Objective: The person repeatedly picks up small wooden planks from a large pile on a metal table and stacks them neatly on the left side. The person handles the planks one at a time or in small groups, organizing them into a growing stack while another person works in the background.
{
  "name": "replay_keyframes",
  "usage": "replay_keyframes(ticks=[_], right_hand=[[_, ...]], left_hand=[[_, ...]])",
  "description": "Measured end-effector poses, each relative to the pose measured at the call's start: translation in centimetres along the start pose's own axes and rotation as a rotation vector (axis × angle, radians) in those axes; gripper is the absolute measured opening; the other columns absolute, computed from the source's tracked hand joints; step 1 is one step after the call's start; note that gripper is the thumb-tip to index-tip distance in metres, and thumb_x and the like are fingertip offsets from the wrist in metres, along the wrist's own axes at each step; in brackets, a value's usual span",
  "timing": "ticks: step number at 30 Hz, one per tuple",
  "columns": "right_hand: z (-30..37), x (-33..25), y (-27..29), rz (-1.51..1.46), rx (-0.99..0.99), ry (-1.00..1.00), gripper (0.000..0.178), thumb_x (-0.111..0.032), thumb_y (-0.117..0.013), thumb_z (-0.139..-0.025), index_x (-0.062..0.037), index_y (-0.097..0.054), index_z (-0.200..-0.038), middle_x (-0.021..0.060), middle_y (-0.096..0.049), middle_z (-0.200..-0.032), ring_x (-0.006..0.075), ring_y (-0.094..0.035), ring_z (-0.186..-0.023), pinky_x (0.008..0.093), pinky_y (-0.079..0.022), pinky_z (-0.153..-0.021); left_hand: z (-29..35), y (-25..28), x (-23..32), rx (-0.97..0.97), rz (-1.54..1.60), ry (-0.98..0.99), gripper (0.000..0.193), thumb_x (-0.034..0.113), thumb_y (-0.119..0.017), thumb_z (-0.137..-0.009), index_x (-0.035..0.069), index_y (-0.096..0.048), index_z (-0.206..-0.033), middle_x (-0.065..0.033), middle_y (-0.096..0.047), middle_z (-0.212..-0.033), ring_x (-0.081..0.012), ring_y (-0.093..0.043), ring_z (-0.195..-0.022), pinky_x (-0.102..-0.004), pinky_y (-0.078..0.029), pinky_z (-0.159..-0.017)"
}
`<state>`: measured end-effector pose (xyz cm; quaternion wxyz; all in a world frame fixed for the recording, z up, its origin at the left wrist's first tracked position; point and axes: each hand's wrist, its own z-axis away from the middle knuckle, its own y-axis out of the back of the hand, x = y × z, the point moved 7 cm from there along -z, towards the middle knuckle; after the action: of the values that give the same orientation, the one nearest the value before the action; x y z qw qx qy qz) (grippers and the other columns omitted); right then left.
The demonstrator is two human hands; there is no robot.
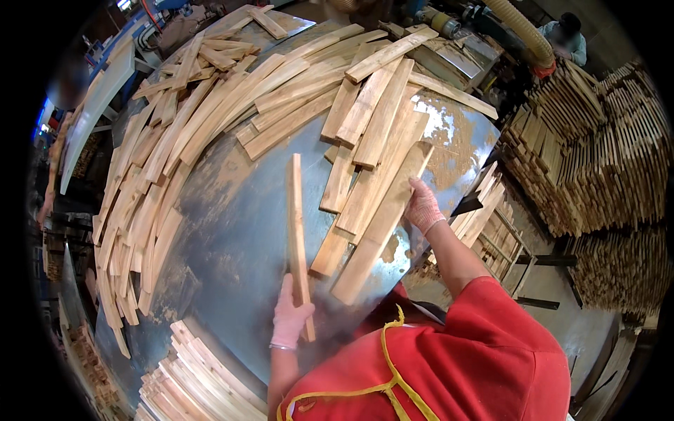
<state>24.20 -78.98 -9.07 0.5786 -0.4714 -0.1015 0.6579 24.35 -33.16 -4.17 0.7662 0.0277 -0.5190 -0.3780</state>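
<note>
My left hand (291,313), in a pale pink glove, is closed round the lower part of a narrow wooden board (298,231), which is turned on edge above the metal table (232,196). My right hand (424,204), in a similar glove, grips the right edge of a wider wooden plank (385,224) near its far end. That plank slants from upper right to lower left, beside a loose group of overlapping boards (379,112). Whether its underside touches those boards or the table I cannot tell.
A curved spread of many boards (189,126) covers the table's left and far sides. Pale strips (196,379) are stacked at the near left. Tall wood stacks (611,154) stand on the right, where a person (572,42) is at work beyond a ribbed hose (523,31).
</note>
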Motion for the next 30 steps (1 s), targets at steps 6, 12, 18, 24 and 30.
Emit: replay_keyframes(ticks=[6, 12, 18, 24, 30], right_hand=[[3.4, 2.8, -2.7, 0.353, 0.123, 0.153, 0.050, 0.000, -0.070, -0.093, -0.0052, -0.054, -0.140, 0.0176, -0.071, -0.120, 0.0357, -0.073, -0.105, 0.0530, -0.066, -0.085], [12.7, 11.1, -5.9, 0.432, -0.014, -0.075, 0.023, -0.006, -0.071, -0.096, -0.0121, -0.059, -0.114, -0.0034, -0.057, -0.083, 0.0067, -0.051, -0.062, 0.0239, -0.048, -0.051], [14.6, 12.9, -8.6, 0.556, -0.143, -0.029, 0.026, -0.009, -0.069, -0.098, -0.0069, -0.061, -0.123, 0.0034, -0.066, -0.096, 0.0182, -0.065, -0.077, 0.0370, -0.059, -0.069], [19.8, 4.0, -6.5, 0.495, -0.176, 0.104, 0.041, -0.009, -0.070, -0.098, -0.0019, -0.059, -0.137, 0.0118, -0.070, -0.116, 0.0269, -0.070, -0.107, 0.0425, -0.061, -0.097], [21.7, -3.6, 5.2, 0.347, 0.096, 0.298, 0.044, -0.005, -0.073, -0.094, -0.0028, -0.061, -0.136, 0.0073, -0.071, -0.117, 0.0215, -0.067, -0.104, 0.0356, -0.056, -0.094]], left_hand=[[9.9, -1.3, -3.7, -0.281, 0.922, 0.201, 0.080, 0.015, -0.078, -0.089, 0.007, -0.041, -0.159, -0.0109, -0.068, -0.122, -0.0272, -0.072, -0.104, -0.0408, -0.063, -0.089], [24.8, 6.0, -10.5, 0.546, -0.489, 0.153, 0.062, 0.018, -0.074, -0.078, 0.007, -0.062, -0.137, -0.0203, -0.064, -0.133, -0.0440, -0.058, -0.127, -0.0577, -0.049, -0.106], [34.4, 11.6, -21.7, 0.510, -0.785, 0.728, 0.086, 0.029, -0.077, -0.082, 0.010, -0.044, -0.158, -0.0136, -0.042, -0.163, -0.0355, -0.039, -0.152, -0.0529, -0.033, -0.125], [30.4, 9.1, -14.3, 0.600, -0.838, 0.265, 0.094, 0.029, -0.082, -0.082, 0.009, -0.038, -0.162, -0.0172, -0.039, -0.165, -0.0413, -0.035, -0.153, -0.0526, -0.028, -0.128], [17.2, 1.6, -3.9, 0.392, -0.796, -0.208, 0.100, 0.033, -0.089, -0.073, 0.006, -0.043, -0.158, -0.0191, -0.044, -0.160, -0.0426, -0.037, -0.151, -0.0565, -0.032, -0.125]])
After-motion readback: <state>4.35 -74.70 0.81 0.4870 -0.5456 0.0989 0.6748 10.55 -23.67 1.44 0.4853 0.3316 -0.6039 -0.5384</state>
